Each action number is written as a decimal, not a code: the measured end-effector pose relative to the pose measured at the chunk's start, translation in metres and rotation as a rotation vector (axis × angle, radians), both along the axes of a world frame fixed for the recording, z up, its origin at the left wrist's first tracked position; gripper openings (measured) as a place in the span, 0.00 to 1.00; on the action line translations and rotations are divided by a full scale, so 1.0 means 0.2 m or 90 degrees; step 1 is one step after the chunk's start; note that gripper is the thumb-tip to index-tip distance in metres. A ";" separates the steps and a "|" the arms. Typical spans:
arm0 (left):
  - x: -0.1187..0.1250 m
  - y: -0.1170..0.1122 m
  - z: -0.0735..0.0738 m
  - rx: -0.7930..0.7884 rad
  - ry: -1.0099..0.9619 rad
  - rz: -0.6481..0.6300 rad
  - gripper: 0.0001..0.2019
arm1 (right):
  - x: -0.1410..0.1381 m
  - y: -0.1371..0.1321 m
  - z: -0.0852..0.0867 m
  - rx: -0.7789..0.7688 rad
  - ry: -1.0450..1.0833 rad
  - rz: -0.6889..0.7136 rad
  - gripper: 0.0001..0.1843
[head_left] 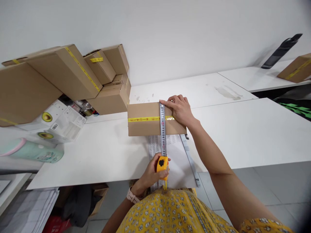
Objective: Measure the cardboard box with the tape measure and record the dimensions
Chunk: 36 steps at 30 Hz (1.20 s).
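Observation:
A long cardboard box (143, 128) with yellow printed tape along it lies on the white table in front of me. My left hand (151, 172) is closed around a yellow tape measure (162, 167) on the near side of the box. Its pulled-out blade (163, 131) runs straight across the box's top to the far edge. There, the index finger of my right hand (181, 109) presses on the blade's end. The rest of that hand curls over the box's far right part. Printed sheets (176, 158) lie partly under the box, towards me.
Stacked cardboard boxes (65, 71) stand at the left against the wall, above white boxes with avocado pictures (60, 124). A mint green bottle (36, 152) is at the table's left end. At the right are a black bottle (279, 53) and another taped box (295, 69).

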<state>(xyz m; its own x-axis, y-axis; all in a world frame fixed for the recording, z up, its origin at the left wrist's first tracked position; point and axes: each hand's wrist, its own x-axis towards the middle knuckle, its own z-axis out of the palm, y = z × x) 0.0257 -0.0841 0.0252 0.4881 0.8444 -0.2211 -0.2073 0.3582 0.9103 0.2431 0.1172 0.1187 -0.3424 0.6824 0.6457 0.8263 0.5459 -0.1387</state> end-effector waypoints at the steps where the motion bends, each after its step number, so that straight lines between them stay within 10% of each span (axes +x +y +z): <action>1: 0.00 0.00 0.00 -0.002 0.003 0.003 0.33 | 0.00 0.00 0.00 -0.001 0.002 -0.001 0.35; 11: 0.00 -0.01 -0.02 0.002 -0.007 0.009 0.33 | 0.00 -0.01 0.00 -0.005 0.015 0.001 0.32; 16: -0.13 -0.04 0.11 0.033 -0.084 -0.002 0.34 | -0.01 -0.02 0.01 -0.029 0.067 -0.009 0.30; 22: -0.40 0.08 0.27 0.301 0.084 0.339 0.30 | 0.00 -0.11 -0.02 -0.060 0.256 -0.009 0.26; 25: -0.50 0.16 0.24 0.240 0.119 0.433 0.30 | 0.02 -0.22 -0.09 -0.109 0.388 -0.061 0.32; 30: -0.54 0.20 0.13 0.126 0.128 0.359 0.34 | 0.05 -0.42 -0.19 -0.311 0.538 -0.094 0.38; 36: -0.51 0.32 0.08 0.180 0.167 0.381 0.31 | 0.03 -0.36 -0.29 -0.216 0.554 0.036 0.27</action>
